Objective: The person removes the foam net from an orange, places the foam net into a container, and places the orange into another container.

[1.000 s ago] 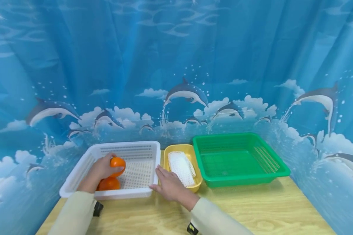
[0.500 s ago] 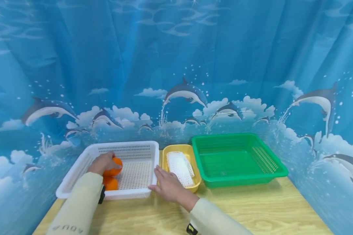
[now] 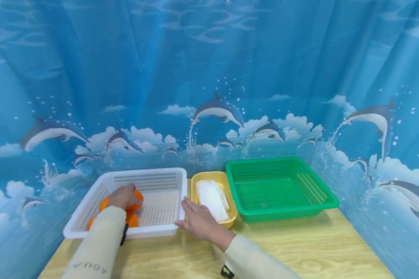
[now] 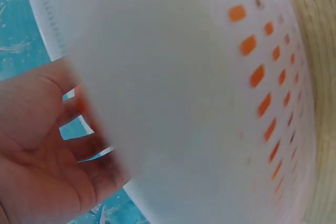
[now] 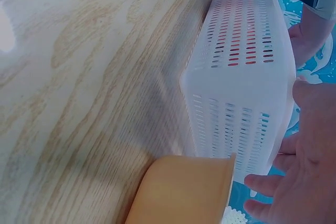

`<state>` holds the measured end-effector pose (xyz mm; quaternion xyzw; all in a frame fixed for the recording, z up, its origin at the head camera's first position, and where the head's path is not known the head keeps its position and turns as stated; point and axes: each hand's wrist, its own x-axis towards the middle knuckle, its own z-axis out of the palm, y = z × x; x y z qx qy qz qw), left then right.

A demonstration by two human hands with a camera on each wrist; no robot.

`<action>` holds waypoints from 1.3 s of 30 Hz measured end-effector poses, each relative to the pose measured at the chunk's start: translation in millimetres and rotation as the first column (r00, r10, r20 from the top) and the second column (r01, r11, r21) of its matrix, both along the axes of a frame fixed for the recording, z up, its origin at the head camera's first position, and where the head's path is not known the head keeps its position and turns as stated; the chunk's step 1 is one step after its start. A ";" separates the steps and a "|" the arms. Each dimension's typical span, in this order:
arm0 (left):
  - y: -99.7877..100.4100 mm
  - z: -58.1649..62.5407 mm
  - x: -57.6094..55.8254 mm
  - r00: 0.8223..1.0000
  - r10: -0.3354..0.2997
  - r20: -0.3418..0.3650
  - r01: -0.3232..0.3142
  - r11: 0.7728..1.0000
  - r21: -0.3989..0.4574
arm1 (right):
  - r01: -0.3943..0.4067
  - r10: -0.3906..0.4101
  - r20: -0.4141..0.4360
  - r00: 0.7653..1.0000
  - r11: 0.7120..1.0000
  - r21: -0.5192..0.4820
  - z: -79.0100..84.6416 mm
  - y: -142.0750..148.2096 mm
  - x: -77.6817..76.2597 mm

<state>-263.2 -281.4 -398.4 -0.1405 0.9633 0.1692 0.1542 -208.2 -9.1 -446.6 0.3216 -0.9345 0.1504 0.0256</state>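
Note:
In the head view my left hand [image 3: 123, 197] reaches down into the white plastic basket [image 3: 182, 201] and holds an orange [image 3: 137, 199]. More oranges lie beneath and beside it, partly covered by the hand and sleeve. From the left wrist, the fingers [image 4: 94, 148] curl behind the basket wall [image 4: 168, 98], which hides most of the held fruit. Orange colour shows through the wall's slots. My right hand [image 3: 200, 221] rests against the basket's right rim with its fingers extended; in the right wrist view its thumb touches that rim.
A yellow tray [image 3: 232, 217] with white foam netting [image 3: 213, 199] stands right of the white basket. Beside it is a green basket [image 3: 283, 213]. All stand on a wooden table [image 3: 283, 248] before a blue dolphin curtain [image 3: 209, 58].
My left hand has sunk lower into the white basket with the orange. More fruit now shows left of the wrist. My right hand keeps its place on the rim.

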 end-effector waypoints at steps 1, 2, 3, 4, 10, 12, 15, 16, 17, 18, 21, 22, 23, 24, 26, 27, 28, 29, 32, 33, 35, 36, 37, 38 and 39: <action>0.0 -1.1 0.4 1.000 -0.003 -0.009 0.003 1.000 -0.004 | 0.000 0.000 -0.001 1.000 1.000 0.001 0.3 0.0 0.2; 0.2 -2.1 0.9 1.000 -0.012 -0.015 0.011 1.000 -0.011 | 0.001 -0.001 -0.001 1.000 1.000 0.004 0.7 0.1 0.4; 0.3 -3.5 0.8 1.000 -0.012 -0.020 0.012 1.000 -0.019 | 0.003 -0.003 0.002 1.000 1.000 0.004 0.7 0.0 0.5; 0.6 -4.4 1.0 1.000 -0.010 -0.023 0.010 1.000 -0.022 | 0.004 -0.004 0.006 1.000 1.000 0.004 0.7 0.0 0.7; 2.6 -7.6 6.5 0.999 -0.003 -0.047 0.003 1.000 -0.007 | -0.002 0.002 0.019 1.000 1.000 -0.002 0.6 -0.4 1.6; 3.4 -9.6 8.7 0.999 -0.007 -0.053 0.008 1.000 0.021 | 0.002 -0.002 0.025 1.000 1.000 -0.002 0.9 0.5 2.2; 5.7 -10.1 10.6 0.999 -0.004 -0.041 0.007 0.997 0.082 | 0.017 -0.017 0.035 0.999 1.000 0.006 0.4 3.0 2.2; 6.0 -9.9 10.6 0.999 -0.012 -0.046 0.016 0.996 0.092 | 0.020 -0.021 0.036 0.999 1.000 0.007 0.5 3.9 2.1; 6.0 -9.8 10.3 0.999 0.002 -0.035 0.002 0.993 0.116 | 0.022 -0.022 0.036 0.999 1.000 0.008 0.3 4.4 1.8; 5.7 -9.4 10.1 1.000 0.019 -0.023 -0.016 0.991 0.134 | 0.021 -0.021 0.032 0.999 1.000 0.011 0.0 4.4 1.5; 3.0 -8.0 10.7 0.998 0.063 0.007 -0.064 0.985 0.158 | 0.001 -0.001 0.027 1.000 1.000 0.004 -0.2 2.8 0.7; 2.1 -7.5 11.2 0.997 0.074 0.013 -0.075 0.984 0.160 | -0.002 0.001 0.027 1.000 1.000 0.005 -0.2 2.0 0.6; 1.5 -7.1 12.0 0.997 0.081 0.017 -0.083 0.984 0.160 | -0.003 0.003 0.027 1.000 1.000 0.005 -0.4 1.2 0.6; 0.7 -7.2 12.2 0.997 0.072 0.013 -0.073 0.986 0.150 | -0.003 0.003 0.029 1.000 1.000 0.008 -0.5 0.4 0.6; -0.1 -8.1 12.3 0.999 0.042 -0.006 -0.041 0.992 0.115 | 0.000 0.000 0.033 0.999 1.000 0.009 -0.9 -0.7 0.6; -0.3 -8.7 12.2 0.999 0.041 -0.005 -0.041 0.993 0.110 | 0.001 -0.001 0.035 0.999 1.000 0.010 -1.3 -1.0 0.6; -1.0 -9.8 11.6 0.999 0.038 -0.012 -0.036 0.993 0.109 | 0.002 -0.003 0.038 0.999 1.000 0.009 -1.6 -1.3 0.5; -1.6 -10.9 10.9 0.999 0.039 -0.012 -0.037 0.993 0.110 | 0.003 -0.003 0.037 0.999 1.000 0.009 -1.8 -1.5 0.6; -2.4 -12.4 8.6 0.999 0.043 -0.003 -0.043 0.994 0.104 | 0.003 -0.003 0.037 0.999 1.000 0.008 -2.1 -1.5 0.7; -2.4 -12.2 8.0 0.999 0.043 0.003 -0.044 0.994 0.100 | 0.003 -0.003 0.033 0.999 1.000 0.008 -2.1 -1.3 0.9; -1.9 -11.7 6.4 0.999 0.039 0.008 -0.040 0.996 0.081 | 0.004 -0.004 0.029 1.000 1.000 0.011 -1.7 -1.0 1.3; -1.3 -11.4 5.7 0.999 0.040 0.012 -0.041 0.997 0.071 | 0.003 -0.004 0.028 1.000 1.000 0.013 -1.9 -0.8 1.3; -1.0 -11.6 4.9 0.999 0.049 0.017 -0.050 0.996 0.078 | 0.004 -0.004 0.028 1.000 1.000 0.015 -1.8 -0.5 1.5; -0.8 -11.9 4.1 0.998 0.057 0.024 -0.059 0.995 0.087 | 0.004 -0.005 0.028 1.000 1.000 0.017 -1.8 -0.3 1.6; -0.6 -12.3 3.3 0.998 0.052 0.027 -0.054 0.995 0.079 | 0.005 -0.005 0.027 1.000 1.000 0.018 -2.0 0.1 1.8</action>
